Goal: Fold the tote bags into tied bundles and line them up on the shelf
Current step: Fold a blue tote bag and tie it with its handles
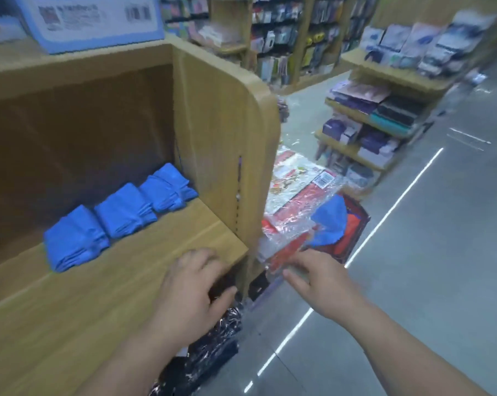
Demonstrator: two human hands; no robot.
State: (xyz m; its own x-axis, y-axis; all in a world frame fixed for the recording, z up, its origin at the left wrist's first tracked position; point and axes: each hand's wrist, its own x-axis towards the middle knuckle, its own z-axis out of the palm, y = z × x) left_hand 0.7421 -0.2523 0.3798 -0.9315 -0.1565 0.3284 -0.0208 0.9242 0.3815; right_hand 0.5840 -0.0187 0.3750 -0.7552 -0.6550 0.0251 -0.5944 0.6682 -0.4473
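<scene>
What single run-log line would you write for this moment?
shelf: three blue bundles in row | left hand: open, at shelf edge | right hand: open, near plastic-wrapped packs

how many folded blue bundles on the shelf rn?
3, in a diagonal row on the shelf: front-left bundle, middle bundle, back-right bundle by the side panel. Unbundled blue fabric lies in plastic wrap beside the shelf.

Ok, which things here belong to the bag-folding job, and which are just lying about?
Job: three folded blue bundles in a row on the wooden shelf; loose blue bag on the pile at right.
Lying about: plastic-wrapped red packs under that bag; dark wrapped goods on the floor; blue-edged sign on top; stocked racks across the aisle.
</scene>
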